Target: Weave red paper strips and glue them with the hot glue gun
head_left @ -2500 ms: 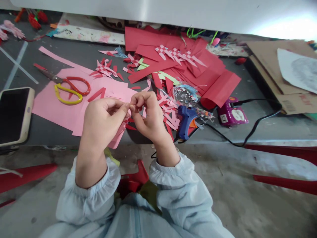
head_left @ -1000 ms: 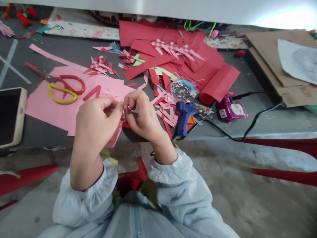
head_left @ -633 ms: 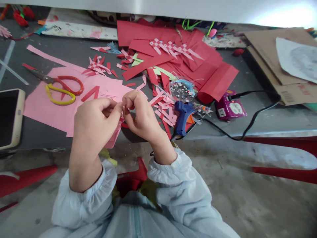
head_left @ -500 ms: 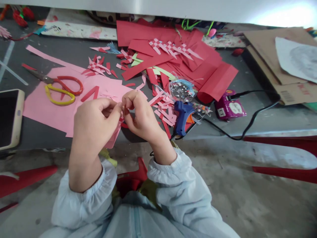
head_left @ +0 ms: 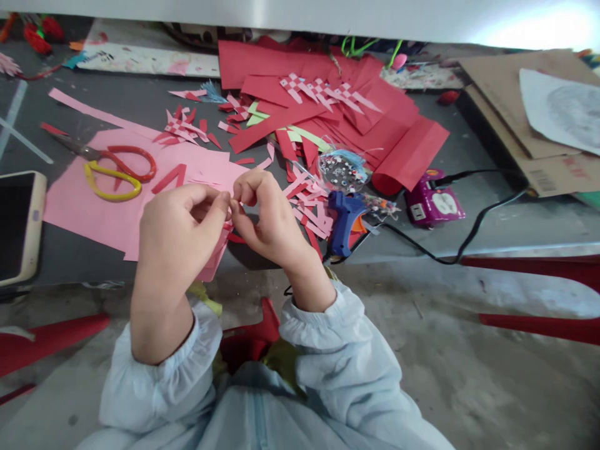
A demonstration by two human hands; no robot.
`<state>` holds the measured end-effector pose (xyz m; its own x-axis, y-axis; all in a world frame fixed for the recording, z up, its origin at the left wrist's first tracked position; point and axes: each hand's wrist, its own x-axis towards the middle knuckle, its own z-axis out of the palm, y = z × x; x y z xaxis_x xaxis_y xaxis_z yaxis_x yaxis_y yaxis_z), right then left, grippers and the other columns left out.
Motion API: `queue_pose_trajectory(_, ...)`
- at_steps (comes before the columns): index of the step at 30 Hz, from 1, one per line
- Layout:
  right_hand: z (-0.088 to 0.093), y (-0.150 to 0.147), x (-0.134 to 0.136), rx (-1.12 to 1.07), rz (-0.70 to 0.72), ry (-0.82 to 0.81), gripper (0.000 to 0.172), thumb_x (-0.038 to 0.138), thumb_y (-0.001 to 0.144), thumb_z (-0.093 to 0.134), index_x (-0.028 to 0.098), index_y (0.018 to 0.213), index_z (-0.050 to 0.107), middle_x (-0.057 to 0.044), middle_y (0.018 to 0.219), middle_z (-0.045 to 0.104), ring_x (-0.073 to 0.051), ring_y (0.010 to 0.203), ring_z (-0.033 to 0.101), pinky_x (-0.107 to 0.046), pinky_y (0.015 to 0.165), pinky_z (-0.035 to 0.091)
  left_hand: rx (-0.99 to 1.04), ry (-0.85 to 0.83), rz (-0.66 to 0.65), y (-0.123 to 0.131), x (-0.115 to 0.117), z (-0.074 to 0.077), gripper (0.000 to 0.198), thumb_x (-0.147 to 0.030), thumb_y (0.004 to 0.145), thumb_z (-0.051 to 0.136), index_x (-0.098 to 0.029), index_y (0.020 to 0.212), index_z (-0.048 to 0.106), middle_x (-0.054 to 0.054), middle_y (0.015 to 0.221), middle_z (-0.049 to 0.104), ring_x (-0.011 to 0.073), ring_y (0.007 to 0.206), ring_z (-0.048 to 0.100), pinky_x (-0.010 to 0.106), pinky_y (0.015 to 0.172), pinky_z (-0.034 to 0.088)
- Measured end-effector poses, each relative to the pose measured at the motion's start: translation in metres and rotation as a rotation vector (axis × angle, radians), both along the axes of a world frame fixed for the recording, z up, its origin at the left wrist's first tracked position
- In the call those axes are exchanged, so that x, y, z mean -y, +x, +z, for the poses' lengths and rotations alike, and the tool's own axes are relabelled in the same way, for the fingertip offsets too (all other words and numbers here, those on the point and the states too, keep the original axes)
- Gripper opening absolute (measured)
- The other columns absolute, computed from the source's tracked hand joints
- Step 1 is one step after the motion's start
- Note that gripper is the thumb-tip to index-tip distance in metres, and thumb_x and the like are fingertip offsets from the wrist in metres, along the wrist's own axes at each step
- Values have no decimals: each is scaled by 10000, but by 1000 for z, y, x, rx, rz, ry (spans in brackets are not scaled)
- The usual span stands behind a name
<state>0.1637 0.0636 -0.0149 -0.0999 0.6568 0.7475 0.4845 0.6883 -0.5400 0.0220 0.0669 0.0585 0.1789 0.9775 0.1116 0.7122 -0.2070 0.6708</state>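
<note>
From the head view, the left hand point(head_left: 180, 228) and right hand point(head_left: 268, 215) meet over the near edge of the counter point(head_left: 70, 253). Each grip is pressed together, pinching one woven paper piece point(head_left: 216, 250) of pink and red strips between them. One pair of scissors point(head_left: 104, 156) lies on the pink sheet point(head_left: 89, 209) to the left. One glue gun point(head_left: 342, 215) lies just right, and one phone point(head_left: 19, 225) far left.

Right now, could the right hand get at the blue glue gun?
Probably yes: the glue gun lies just beside the right hand, only loose paper strips between, though it pinches a paper piece.
</note>
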Motion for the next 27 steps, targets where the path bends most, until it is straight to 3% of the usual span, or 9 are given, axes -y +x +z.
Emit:
queue_pose_trajectory(7,1,1,1,8,-20,-24,97,163,959,432,240,959,371,-12,878,463,-143,820,507,-363,746,498,9,-3,11,2,0,1,165,-301,830,591,-210,822,728,-5,732,717,131,666,631,251,697,517)
queue_pose_trajectory(12,4,2,3,-21,3,-11,130,145,950,463,239,952,373,-5,874,474,-134,805,509,-343,732,498,58,-36,-10,0,-1,0,173,-312,840,588,-209,796,719,-5,730,715,138,675,640,259,696,522)
queue_pose_trajectory(18,9,3,7,-51,28,-5,164,138,932,502,244,947,378,6,869,504,-121,779,516,-321,711,495,268,-192,-70,-6,-4,-3,149,-322,819,617,-205,764,690,2,737,710,141,668,648,262,672,541)
queue_pose_trajectory(27,5,4,8,-44,19,-7,166,133,909,510,243,957,395,12,877,527,-112,774,548,-325,689,510,381,-344,-93,-7,-5,-1,124,-279,780,648,-205,681,653,-9,595,618,120,533,582,240,506,457)
